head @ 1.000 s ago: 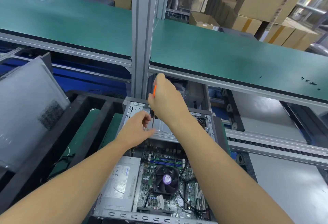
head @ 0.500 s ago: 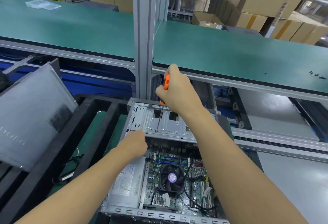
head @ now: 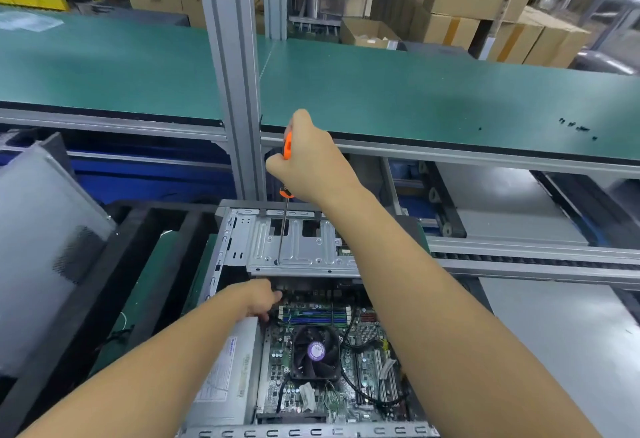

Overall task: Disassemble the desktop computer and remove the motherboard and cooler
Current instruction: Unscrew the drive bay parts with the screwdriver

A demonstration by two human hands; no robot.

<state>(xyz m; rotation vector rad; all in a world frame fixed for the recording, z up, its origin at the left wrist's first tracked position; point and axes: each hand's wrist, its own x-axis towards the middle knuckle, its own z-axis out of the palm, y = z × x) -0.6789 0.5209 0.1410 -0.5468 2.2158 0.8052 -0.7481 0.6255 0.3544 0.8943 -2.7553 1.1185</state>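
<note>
right hand [head: 311, 157] gripped screwdriver [head: 286, 192] handle, shaft near upright, tip down on drive cage [head: 304, 247] near edge | left hand [head: 259, 299] just beside that edge, fingers hidden, grip unclear | motherboard [head: 363, 368] and cooler [head: 315, 351] lay in case [head: 311, 432], nearer the person than both hands

Bare galvanised metal drive cage [head: 301, 247], matt green bench mat [head: 415, 91], orange plastic screwdriver handle [head: 287, 144].

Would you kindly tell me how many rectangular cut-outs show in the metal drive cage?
2. One cut-out lies behind the screwdriver shaft, the other just right of it, both near the drive cage far edge. The right arm hides the cage's right end, so more may exist.
</note>
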